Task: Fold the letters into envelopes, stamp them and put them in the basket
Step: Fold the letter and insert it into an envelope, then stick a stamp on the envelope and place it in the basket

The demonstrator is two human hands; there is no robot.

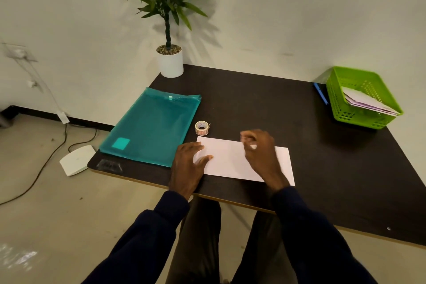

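A white envelope (230, 160) lies flat near the front edge of the dark table (265, 104). My left hand (187, 163) presses its left end with straight fingers. My right hand (259, 147) hovers over the envelope's upper middle, fingers curled and blurred, pinching something small and white that I cannot identify. A small roll of stamps (202, 128) stands just behind the envelope's left corner. The green basket (341, 97) sits at the far right with several envelopes (366, 101) leaning inside.
A teal plastic document folder (152, 124) lies left of the envelope. A potted plant (170, 60) stands at the back corner. A blue pen (320, 93) lies beside the basket. Cables and a white box (77, 159) lie on the floor at left.
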